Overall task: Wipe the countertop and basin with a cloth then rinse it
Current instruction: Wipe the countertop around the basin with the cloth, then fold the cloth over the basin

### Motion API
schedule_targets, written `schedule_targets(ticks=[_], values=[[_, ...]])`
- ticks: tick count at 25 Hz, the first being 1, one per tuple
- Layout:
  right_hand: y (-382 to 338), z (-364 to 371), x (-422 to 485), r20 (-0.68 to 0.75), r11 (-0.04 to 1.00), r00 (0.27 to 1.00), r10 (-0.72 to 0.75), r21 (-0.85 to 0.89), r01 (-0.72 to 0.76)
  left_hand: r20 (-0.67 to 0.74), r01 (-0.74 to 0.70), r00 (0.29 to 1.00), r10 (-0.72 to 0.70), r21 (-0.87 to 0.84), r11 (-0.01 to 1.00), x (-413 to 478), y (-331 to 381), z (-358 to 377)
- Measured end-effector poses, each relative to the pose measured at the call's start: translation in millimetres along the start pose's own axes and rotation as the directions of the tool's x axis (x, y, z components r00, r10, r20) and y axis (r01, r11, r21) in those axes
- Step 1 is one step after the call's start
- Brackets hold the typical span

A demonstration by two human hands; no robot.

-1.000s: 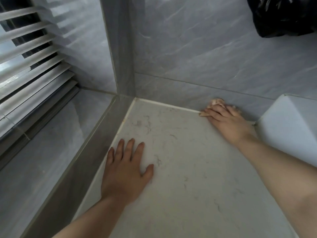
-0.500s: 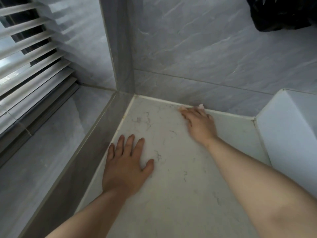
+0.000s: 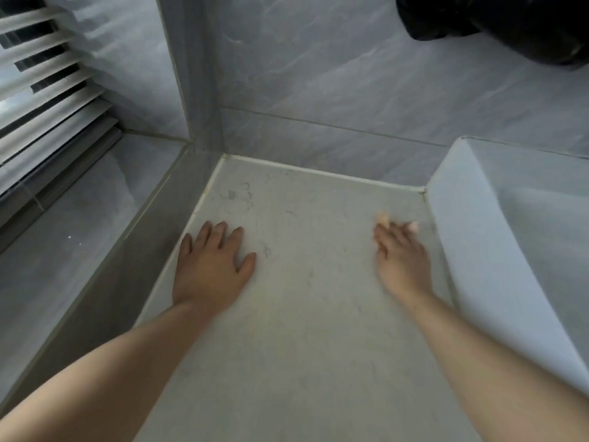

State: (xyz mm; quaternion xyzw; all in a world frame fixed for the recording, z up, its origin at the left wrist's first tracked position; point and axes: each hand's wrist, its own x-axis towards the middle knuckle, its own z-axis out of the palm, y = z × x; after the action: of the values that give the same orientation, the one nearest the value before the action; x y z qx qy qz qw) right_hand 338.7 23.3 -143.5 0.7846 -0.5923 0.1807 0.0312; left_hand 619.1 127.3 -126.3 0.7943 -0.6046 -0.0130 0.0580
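Observation:
The pale marbled countertop (image 3: 318, 298) fills the middle, ending at a tiled corner. My left hand (image 3: 210, 269) lies flat on it near the left edge, fingers spread and holding nothing. My right hand (image 3: 401, 260), blurred, presses down on a small pinkish cloth (image 3: 382, 218). Only bits of the cloth show past the fingertips. This hand is on the right side of the countertop, close to the outer wall of the white basin (image 3: 478, 250). The inside of the basin is mostly out of view.
Grey marble wall tiles (image 3: 318, 90) rise behind the countertop. A lower grey sill (image 3: 79, 234) and slatted window blinds (image 3: 41, 90) are on the left. A black plastic bag (image 3: 510, 23) hangs at the top right, above the basin.
My right hand slid with the cloth along the back edge from right to left, then came back to the right and nearer to me. My left hand stayed flat in place.

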Motion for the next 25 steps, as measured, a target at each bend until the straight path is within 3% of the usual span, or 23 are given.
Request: schedule_targets(ticks=[3, 7, 10, 12, 14, 16, 18, 20, 23, 25], values=[[-22.8, -12.2, -66.8, -0.044, 0.976, 0.985, -0.166, 0.132, 0.171, 0.037, -0.024, 0.999, 0.025, -0.036, 0.999, -22.1, 6.2, -2.4], [-46.4, -35.4, -130.4, -0.004, 0.944, 0.975, -0.222, 0.248, 0.217, 0.109, -0.201, 0.973, 0.205, -0.040, 0.979, -90.9, 24.5, -0.1], [-58.2, -58.0, -173.0, -0.011, 0.920, 0.967, -0.256, 0.305, 0.247, 0.127, -0.246, 0.959, 0.255, -0.079, 0.966, -126.9, 26.4, -4.6], [-63.7, -72.0, -195.0, 0.052, 0.924, 0.979, -0.196, 0.343, 0.167, 0.120, -0.246, 0.957, 0.265, -0.152, 0.957, -137.3, 25.6, -11.4], [-71.9, -91.7, -198.4, 0.183, 0.872, 0.983, -0.032, 0.486, -0.062, 0.181, -0.208, 0.948, 0.261, -0.265, 0.941, -145.6, 34.4, -25.8], [-79.2, -123.5, -188.7, 0.369, 0.718, 0.928, 0.042, 0.635, -0.285, 0.233, -0.101, 0.939, 0.253, -0.516, 0.850, -150.1, 55.9, -51.5], [-78.1, -158.3, -171.5, 0.389, 0.639, 0.921, -0.006, 0.710, -0.296, 0.221, -0.041, 0.921, 0.320, -0.763, 0.646, -153.7, 87.0, -84.2], [-72.1, -195.9, -151.4, 0.377, 0.554, 0.925, -0.049, 0.781, -0.289, 0.205, 0.021, 0.914, 0.349, -0.886, 0.464, -151.6, 114.9, -109.0], [-39.6, -243.0, -123.2, 0.374, 0.430, 0.927, 0.013, 0.835, -0.343, 0.170, 0.047, 0.943, 0.284, -0.918, 0.393, -136.1, 157.2, -140.3], [-8.4, -263.5, -107.1, 0.365, 0.314, 0.921, 0.140, 0.866, -0.390, 0.171, 0.071, 0.955, 0.240, -0.924, 0.376, -128.0, 195.5, -153.3]])
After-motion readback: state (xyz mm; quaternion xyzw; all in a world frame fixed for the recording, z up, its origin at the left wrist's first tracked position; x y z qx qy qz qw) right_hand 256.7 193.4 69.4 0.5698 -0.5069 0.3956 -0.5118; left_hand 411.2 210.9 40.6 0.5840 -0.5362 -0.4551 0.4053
